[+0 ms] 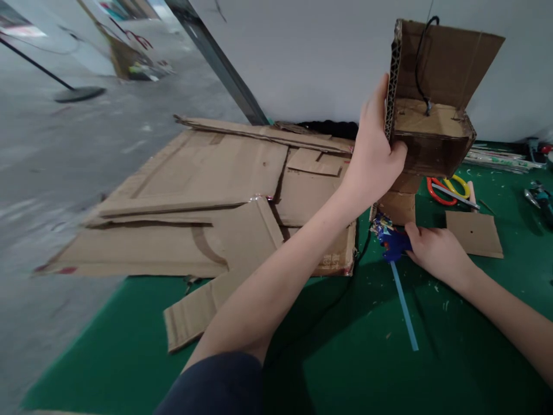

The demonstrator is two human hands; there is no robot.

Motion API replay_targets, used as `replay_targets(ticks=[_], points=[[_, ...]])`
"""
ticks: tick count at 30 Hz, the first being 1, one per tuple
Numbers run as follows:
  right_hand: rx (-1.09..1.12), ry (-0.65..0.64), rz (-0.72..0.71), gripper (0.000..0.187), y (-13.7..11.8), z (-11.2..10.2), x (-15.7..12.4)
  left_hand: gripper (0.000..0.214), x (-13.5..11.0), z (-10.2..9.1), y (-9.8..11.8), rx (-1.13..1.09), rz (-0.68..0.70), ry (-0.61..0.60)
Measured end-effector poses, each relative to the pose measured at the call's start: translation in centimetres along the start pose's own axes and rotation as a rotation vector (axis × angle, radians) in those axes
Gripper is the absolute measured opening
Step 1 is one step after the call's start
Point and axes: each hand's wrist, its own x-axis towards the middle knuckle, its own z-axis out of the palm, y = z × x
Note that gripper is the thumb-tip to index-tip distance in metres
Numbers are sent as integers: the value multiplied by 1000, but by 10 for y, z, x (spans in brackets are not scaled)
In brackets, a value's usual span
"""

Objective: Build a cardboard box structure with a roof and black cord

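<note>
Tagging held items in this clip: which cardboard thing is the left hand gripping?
The box with a black cord at its top, raised in the left hand; the large sheets lie at left.

Left hand (378, 147): partly hidden behind the cardboard box (432, 155)
Blue tool (394, 246): partly covered by the right hand (436, 252)
Teal-handled tool (545, 202): cut off at the right edge
Cardboard sheets (216, 167): printed too small to read
Far-left floor (142, 124): blurred
Sleeve (216, 386): cut off, near
</note>
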Motion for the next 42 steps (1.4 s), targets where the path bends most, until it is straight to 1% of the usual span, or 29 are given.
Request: replay_targets(ticks=[3,8,13,20,23,27,32,36,42], points=[[5,3,35,21,-4,-1,-1,74,0,-1,2,-19,-8,-9],[-11,15,84,17,-2,-3,0,73,0,-2,7,-19,-51,-4],[-19,34,70,19,-2,-3,0,73,0,-2,9,-30,-43,6],[-33,62,78,16,-5,-2,2,66,-1,-3,11,8,-32,9],[-31,80,82,13,-4,-1,2,63,-1,-3,9,29,-38,5],[-29,83,95,10,-5,0,2,59,0,-3,6,51,0,22],[-46,59,98,12,-5,0,2,62,1,-2,4,62,8,21],[-34,64,95,12,-5,1,1,65,1,-1,5,62,11,16],[-30,52,92,13,-5,0,-1,65,0,-3,10,33,-32,-1]])
